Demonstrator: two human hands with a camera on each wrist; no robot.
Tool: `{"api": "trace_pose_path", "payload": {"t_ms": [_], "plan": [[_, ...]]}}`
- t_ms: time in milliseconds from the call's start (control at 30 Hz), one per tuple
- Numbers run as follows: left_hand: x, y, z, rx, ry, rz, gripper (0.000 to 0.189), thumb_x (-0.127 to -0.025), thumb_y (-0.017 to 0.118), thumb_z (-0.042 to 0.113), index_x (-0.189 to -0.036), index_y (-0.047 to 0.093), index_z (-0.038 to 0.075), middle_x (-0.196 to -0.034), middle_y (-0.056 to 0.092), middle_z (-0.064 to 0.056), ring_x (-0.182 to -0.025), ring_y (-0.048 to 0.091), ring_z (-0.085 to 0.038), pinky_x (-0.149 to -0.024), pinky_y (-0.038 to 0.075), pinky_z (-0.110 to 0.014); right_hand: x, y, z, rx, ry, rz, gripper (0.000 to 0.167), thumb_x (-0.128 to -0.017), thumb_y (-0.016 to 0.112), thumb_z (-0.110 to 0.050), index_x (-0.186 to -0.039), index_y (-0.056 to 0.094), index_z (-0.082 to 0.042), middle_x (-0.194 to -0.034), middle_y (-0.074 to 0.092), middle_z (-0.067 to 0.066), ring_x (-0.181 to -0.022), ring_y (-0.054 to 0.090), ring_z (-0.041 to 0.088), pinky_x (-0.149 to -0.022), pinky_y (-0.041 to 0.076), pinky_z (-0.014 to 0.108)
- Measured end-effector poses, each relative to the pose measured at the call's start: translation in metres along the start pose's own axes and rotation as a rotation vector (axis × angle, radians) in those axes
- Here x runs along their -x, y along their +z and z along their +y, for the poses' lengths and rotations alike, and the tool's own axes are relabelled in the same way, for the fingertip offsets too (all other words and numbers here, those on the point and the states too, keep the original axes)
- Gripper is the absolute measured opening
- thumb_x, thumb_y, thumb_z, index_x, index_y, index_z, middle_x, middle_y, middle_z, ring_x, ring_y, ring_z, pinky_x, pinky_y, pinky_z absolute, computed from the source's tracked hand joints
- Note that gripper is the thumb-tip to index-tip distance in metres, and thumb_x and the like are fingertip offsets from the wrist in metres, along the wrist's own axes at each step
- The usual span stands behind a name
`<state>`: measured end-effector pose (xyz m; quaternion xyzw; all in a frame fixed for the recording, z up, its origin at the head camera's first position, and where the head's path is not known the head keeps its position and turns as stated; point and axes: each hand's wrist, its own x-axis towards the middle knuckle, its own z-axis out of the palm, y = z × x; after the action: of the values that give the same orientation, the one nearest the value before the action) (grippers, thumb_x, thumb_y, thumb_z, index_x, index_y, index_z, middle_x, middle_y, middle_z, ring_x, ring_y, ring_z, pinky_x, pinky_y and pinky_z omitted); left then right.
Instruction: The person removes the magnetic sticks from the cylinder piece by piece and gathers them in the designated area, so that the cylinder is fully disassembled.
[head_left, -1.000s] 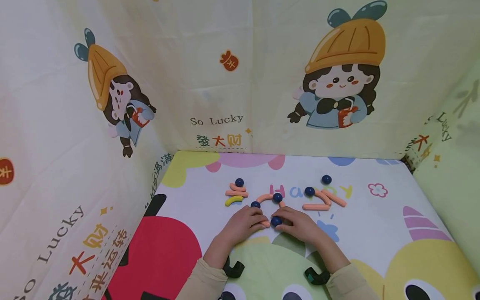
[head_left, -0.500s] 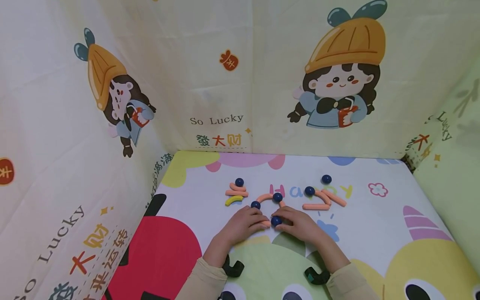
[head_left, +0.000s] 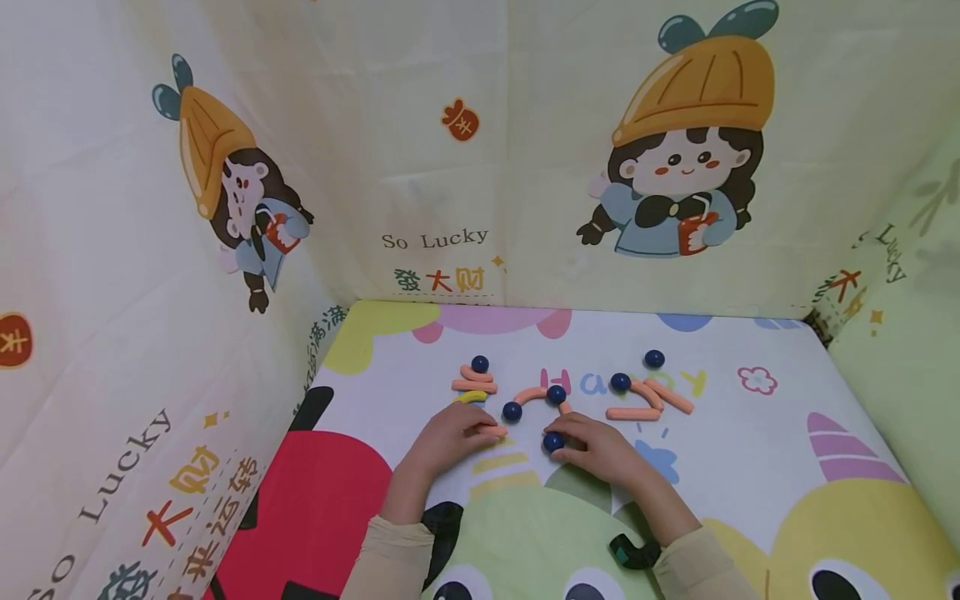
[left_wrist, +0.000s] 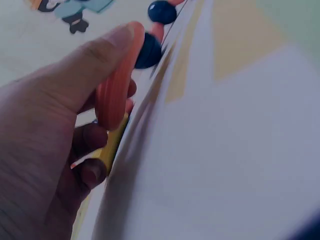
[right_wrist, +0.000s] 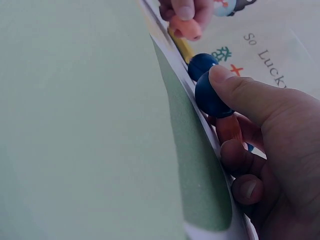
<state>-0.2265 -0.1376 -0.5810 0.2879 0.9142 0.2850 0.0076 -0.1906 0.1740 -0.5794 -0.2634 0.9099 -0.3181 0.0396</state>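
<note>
My left hand (head_left: 444, 433) pinches a straight peach rod (left_wrist: 117, 82) between thumb and fingers, left of the partly built shape. My right hand (head_left: 600, 450) holds a dark blue ball (right_wrist: 210, 95) with the thumb against it; a peach rod (right_wrist: 229, 127) runs from this ball, partly hidden by the fingers. Farther back, a curved peach rod (head_left: 531, 393) links two other blue balls, a left one (head_left: 512, 412) and a right one (head_left: 556, 395). From the right one, another peach rod (head_left: 566, 408) leads down to behind my right hand.
Behind my left hand lie a yellow curved rod (head_left: 472, 397), peach rods (head_left: 474, 387) and a blue ball (head_left: 480, 364). On the right are several peach rods (head_left: 633, 413), a blue ball (head_left: 620, 382) and another ball (head_left: 655, 359). A printed curtain (head_left: 540, 167) encloses the table.
My left hand has moved left and slightly back with the peach rod, away from the ball in my right hand. My right hand has stayed in place.
</note>
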Motion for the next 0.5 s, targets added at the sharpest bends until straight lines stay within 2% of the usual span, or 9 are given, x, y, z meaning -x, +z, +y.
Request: {"api": "trace_pose_path", "payload": {"t_ms": [133, 300, 500], "plan": [[0.002, -0.003, -0.008, -0.079, -0.086, 0.053, 0.021, -0.09, 0.066, 0.053, -0.099, 0.073, 0.035, -0.086, 0.063, 0.02, -0.083, 0.055, -0.003, -0.078, 0.049, -0.028, 0.001, 0.0, 0.0, 0.003, -0.001, -0.004, 0.039, -0.092, 0.065, -0.049, -0.129, 0.062, -0.035, -0.129, 0.059, -0.017, -0.116, 0.06, 0.011, -0.099, 0.05, 0.042], [0.0, -0.002, -0.011, -0.138, -0.181, 0.103, 0.031, -0.09, 0.065, 0.053, -0.111, 0.073, 0.033, -0.099, 0.068, 0.015, -0.091, 0.057, -0.01, -0.083, 0.05, -0.033, 0.0, -0.002, -0.002, -0.01, 0.002, -0.008, 0.039, -0.092, 0.065, -0.048, -0.128, 0.063, -0.035, -0.129, 0.059, -0.018, -0.116, 0.06, 0.01, -0.1, 0.05, 0.042], [-0.005, 0.0, -0.015, -0.159, -0.219, 0.155, 0.035, -0.089, 0.067, 0.053, -0.117, 0.07, 0.032, -0.109, 0.07, 0.012, -0.097, 0.058, -0.014, -0.085, 0.051, -0.034, 0.001, -0.002, -0.003, -0.012, 0.012, -0.014, 0.039, -0.092, 0.065, -0.049, -0.129, 0.062, -0.035, -0.129, 0.059, -0.017, -0.117, 0.059, 0.011, -0.101, 0.049, 0.043]]}}
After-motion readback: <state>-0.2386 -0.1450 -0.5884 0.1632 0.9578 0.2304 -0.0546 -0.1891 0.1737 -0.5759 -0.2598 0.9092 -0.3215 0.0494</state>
